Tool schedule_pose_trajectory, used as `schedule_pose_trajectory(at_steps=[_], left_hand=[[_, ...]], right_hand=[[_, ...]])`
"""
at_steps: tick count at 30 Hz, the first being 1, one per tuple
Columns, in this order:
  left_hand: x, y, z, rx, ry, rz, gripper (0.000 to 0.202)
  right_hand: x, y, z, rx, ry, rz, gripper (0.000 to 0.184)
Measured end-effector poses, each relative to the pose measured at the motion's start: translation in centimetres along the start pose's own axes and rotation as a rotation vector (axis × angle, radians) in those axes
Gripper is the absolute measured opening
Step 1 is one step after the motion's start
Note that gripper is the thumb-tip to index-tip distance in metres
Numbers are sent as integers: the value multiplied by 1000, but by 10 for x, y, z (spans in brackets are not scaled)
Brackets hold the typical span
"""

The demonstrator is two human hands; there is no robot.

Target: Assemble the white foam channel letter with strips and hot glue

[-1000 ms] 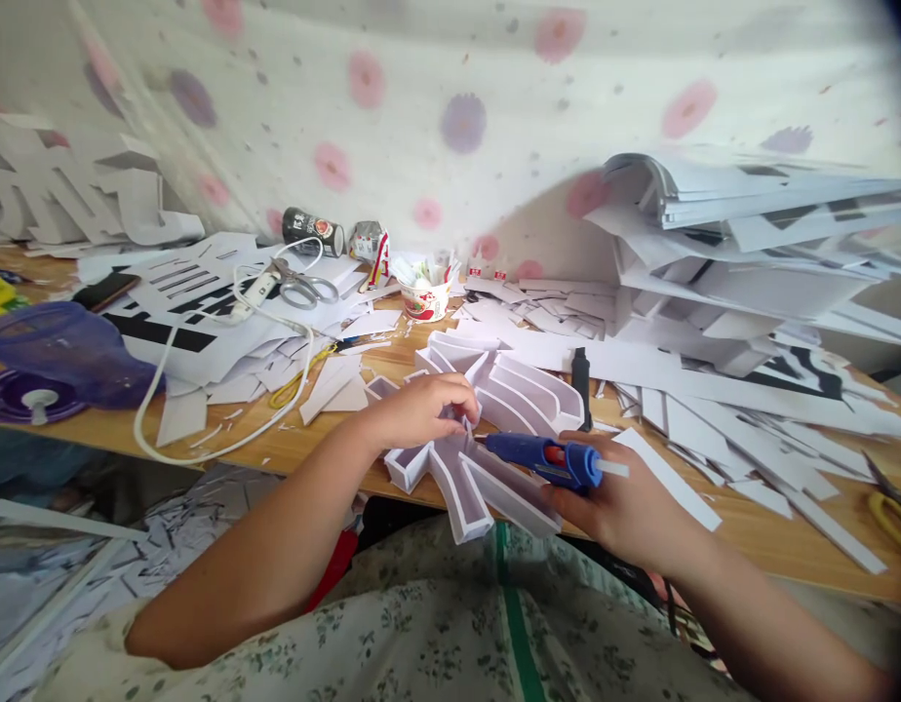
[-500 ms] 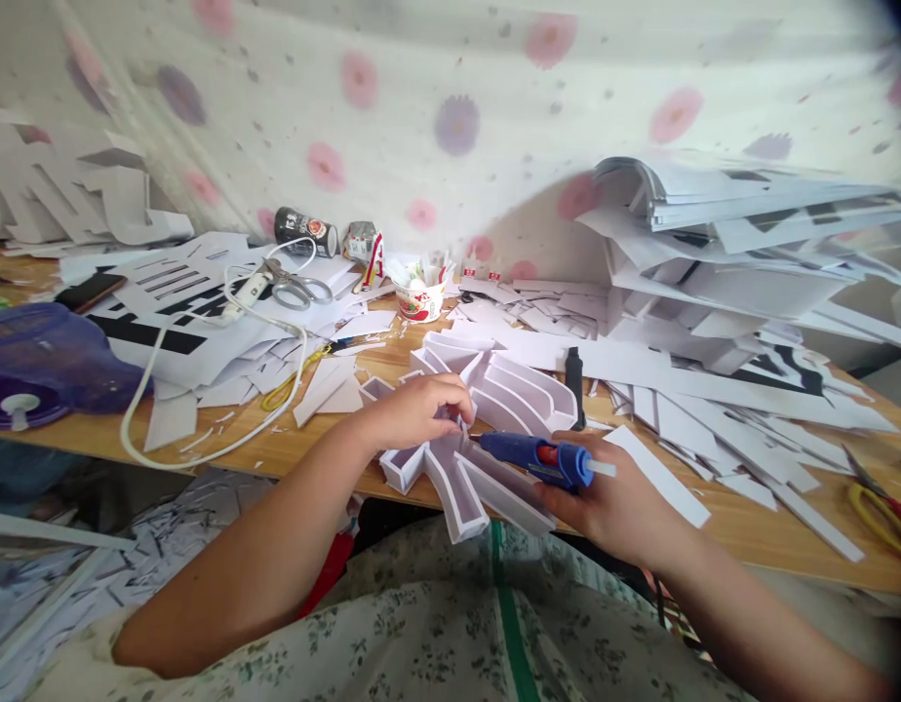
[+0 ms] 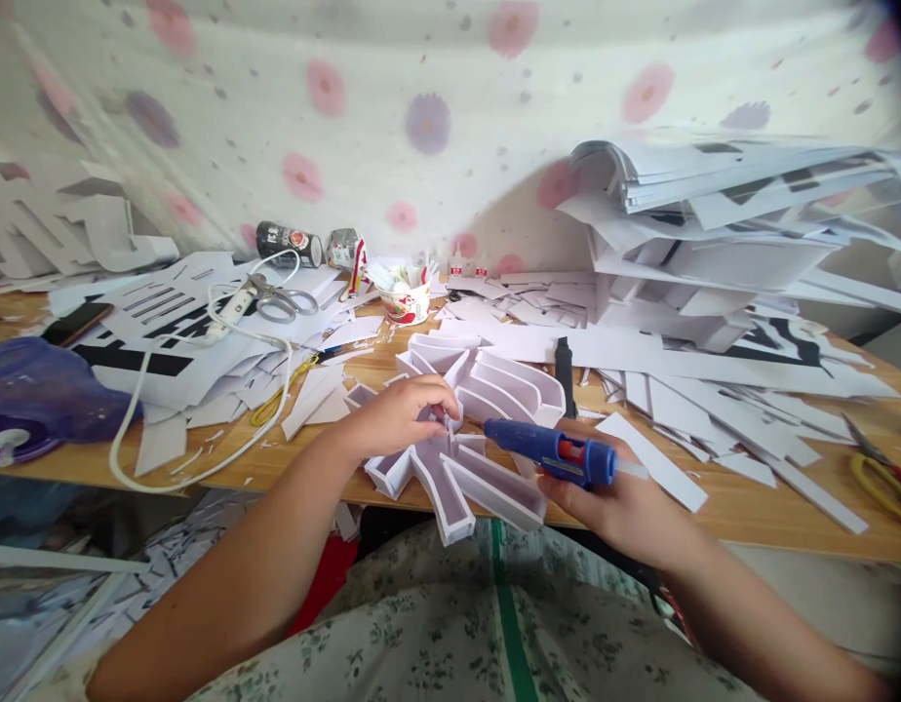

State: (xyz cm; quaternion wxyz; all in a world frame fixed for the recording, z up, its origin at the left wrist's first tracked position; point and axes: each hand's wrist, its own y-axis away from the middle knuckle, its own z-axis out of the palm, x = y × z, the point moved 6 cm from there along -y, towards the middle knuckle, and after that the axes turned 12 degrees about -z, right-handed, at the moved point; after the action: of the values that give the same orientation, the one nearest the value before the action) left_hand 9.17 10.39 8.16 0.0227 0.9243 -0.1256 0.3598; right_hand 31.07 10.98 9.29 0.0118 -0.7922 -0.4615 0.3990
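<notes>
A hollow white character, made of thin upright walls on a flat base, lies at the table's front edge with its lower strokes jutting past it. My left hand reaches into its middle, thumb and fingertips pinched on a thin white strip, which is mostly hidden by the fingers. In my right hand is a blue hot glue gun, gripped from behind and below. Its nozzle points left at my left fingertips, a short gap away. A pale glue stick pokes out of the gun's rear.
Behind the character stands a paper bowl of scraps. Scissors and a white cable lie left on cut sheets. White strips and a tall sheet stack fill the right; yellow-handled scissors lie at far right.
The glue gun's nozzle has drawn back a little to the right from my left fingertips, and the gun has turned slightly. My left hand keeps its pinch. The whole view has shifted slightly.
</notes>
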Motion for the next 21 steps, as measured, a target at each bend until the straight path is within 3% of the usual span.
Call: schedule_pose_trajectory(at_steps=[2,5,9,12,15,21], left_hand=[[-1,0,0,-13,-13,4,15],[1,0,3,-65,-33,35,20],[1,-1,5,-99,-52,-1,25],[0,-4,3,-140,-104,-78,28],[7,-10,3,-260,-134,-81,32],[29,-22,6,-421,-259,-11,35]], right_hand=[[7,7,-1,72,-135,25,12],[31,27,-8,292,-330,184,16],[64,54,-15,506,-463,320,10],[85,67,-14,564,-532,323,5],[102,77,-7,615,-628,372,6],[108,80,0,597,-689,343,10]])
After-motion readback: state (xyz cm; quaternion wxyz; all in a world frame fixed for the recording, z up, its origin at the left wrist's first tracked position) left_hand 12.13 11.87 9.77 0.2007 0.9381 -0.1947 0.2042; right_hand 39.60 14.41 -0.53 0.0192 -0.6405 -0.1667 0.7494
